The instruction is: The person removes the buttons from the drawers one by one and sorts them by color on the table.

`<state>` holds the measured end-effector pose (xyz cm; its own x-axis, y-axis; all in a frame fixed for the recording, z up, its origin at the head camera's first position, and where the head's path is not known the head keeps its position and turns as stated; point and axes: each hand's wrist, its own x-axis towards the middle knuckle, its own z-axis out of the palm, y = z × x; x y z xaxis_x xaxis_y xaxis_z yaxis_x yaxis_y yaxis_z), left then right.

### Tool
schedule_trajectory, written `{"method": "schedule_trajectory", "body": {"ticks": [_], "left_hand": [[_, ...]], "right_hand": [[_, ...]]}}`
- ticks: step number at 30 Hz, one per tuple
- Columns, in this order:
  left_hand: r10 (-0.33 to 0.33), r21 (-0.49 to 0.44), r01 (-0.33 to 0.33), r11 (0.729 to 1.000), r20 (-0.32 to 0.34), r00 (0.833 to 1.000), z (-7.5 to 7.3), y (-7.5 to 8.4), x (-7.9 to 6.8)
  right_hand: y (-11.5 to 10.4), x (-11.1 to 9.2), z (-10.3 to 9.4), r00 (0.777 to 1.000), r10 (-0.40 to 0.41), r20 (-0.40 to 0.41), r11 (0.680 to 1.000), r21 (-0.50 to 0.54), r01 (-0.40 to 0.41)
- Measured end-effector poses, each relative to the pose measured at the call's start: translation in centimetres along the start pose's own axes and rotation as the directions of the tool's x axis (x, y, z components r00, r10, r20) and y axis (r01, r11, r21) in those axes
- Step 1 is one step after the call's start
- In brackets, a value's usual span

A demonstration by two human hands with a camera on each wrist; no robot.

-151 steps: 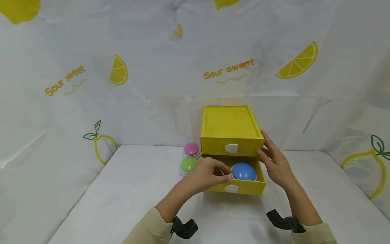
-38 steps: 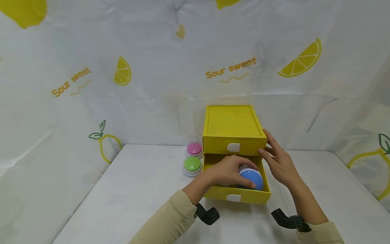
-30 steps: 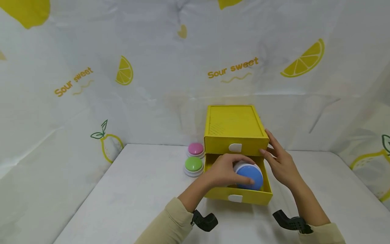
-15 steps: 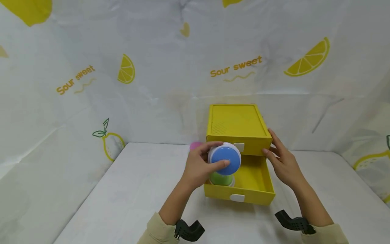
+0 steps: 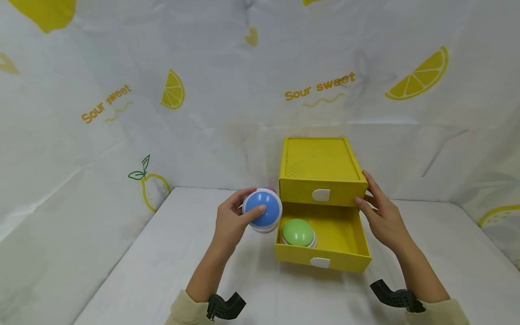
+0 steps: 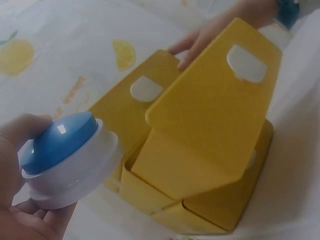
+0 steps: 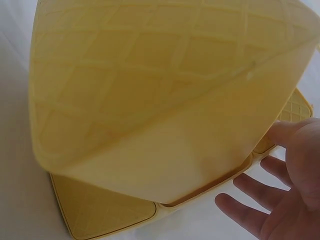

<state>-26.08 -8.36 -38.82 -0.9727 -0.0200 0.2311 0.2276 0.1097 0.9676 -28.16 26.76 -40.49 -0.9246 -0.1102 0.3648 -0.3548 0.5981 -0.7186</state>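
Observation:
My left hand (image 5: pixel 227 223) holds a blue push button (image 5: pixel 264 212) with a white base, thumb on its dome and fingers behind. It is raised left of the yellow two-drawer box (image 5: pixel 318 158); in the left wrist view the button (image 6: pixel 60 142) is tilted. The lower drawer (image 5: pixel 345 262) is pulled out, with a green push button (image 5: pixel 298 232) inside at its left. My right hand (image 5: pixel 383 219) rests against the right front corner of the box, thumb by the upper drawer's front. In the right wrist view its fingers (image 7: pixel 252 192) are spread and nearly straight.
The box stands on a white-covered table (image 5: pixel 178 253) near a white backdrop (image 5: pixel 227 99) with lemon prints. Pink and green buttons on the table left of the box are almost wholly hidden behind the held blue one. The pulled-out drawer juts toward me.
My left hand has gripped the blue button, lifted it from the lower drawer and carried it left past the box. The green button inside is uncovered. My right hand keeps its place on the box.

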Motion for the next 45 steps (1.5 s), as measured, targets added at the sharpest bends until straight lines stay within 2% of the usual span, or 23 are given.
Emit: {"method": "schedule_trajectory", "body": {"ticks": [6, 14, 19, 27, 32, 36, 37, 40, 42, 44, 45], "left_hand": [[-0.066, 0.059, 0.071, 0.996, -0.085, 0.994, -1.7, -2.7, -0.4], [-0.142, 0.101, 0.155, 0.983, -0.125, 0.982, -3.4, -5.7, -0.6], [-0.194, 0.149, 0.209, 0.966, -0.112, 0.975, -3.5, -7.7, -0.5], [-0.290, 0.180, 0.296, 0.938, -0.056, 0.955, -2.7, -10.9, -0.5], [-0.275, 0.238, 0.266, 0.934, 0.002, 0.961, -2.0, -11.9, -0.9], [-0.209, 0.356, 0.195, 0.914, 0.000, 0.978, -1.6, -12.1, -1.3], [-0.188, 0.395, 0.175, 0.902, -0.007, 0.982, -1.5, -12.1, -1.4], [-0.115, 0.547, 0.117, 0.829, -0.037, 0.993, -1.4, -12.1, -1.5], [-0.088, 0.603, 0.097, 0.792, -0.045, 0.995, -1.4, -12.1, -1.6], [-0.084, 0.626, 0.088, 0.775, -0.037, 0.996, -1.6, -12.1, -1.6], [-0.096, 0.616, 0.089, 0.782, -0.022, 0.995, -1.8, -12.0, -1.6]], "right_hand": [[-0.1, 0.1, 0.0, 1.000, 0.000, -0.003, 1.000, -0.005, 0.000], [-0.1, 0.1, 0.0, 1.000, 0.004, -0.007, 1.000, -0.004, -0.004], [0.0, 0.2, -0.1, 1.000, -0.011, -0.013, 1.000, -0.016, 0.011], [0.1, 0.1, -0.1, 1.000, 0.001, -0.012, 1.000, -0.031, -0.001], [0.1, 0.1, 0.0, 1.000, -0.005, -0.017, 0.999, -0.036, 0.004], [0.1, 0.2, 0.1, 1.000, -0.011, -0.016, 0.999, -0.041, 0.010], [0.1, 0.2, 0.1, 1.000, -0.008, -0.016, 0.999, -0.049, 0.007], [0.2, 0.1, 0.0, 1.000, 0.000, -0.014, 0.999, -0.046, -0.001], [0.2, 0.1, 0.0, 1.000, 0.007, -0.014, 0.999, -0.044, -0.008], [0.2, 0.0, 0.0, 1.000, 0.008, -0.011, 0.999, -0.032, -0.009], [0.1, 0.0, 0.1, 1.000, 0.010, -0.013, 0.999, -0.038, -0.011]]}}
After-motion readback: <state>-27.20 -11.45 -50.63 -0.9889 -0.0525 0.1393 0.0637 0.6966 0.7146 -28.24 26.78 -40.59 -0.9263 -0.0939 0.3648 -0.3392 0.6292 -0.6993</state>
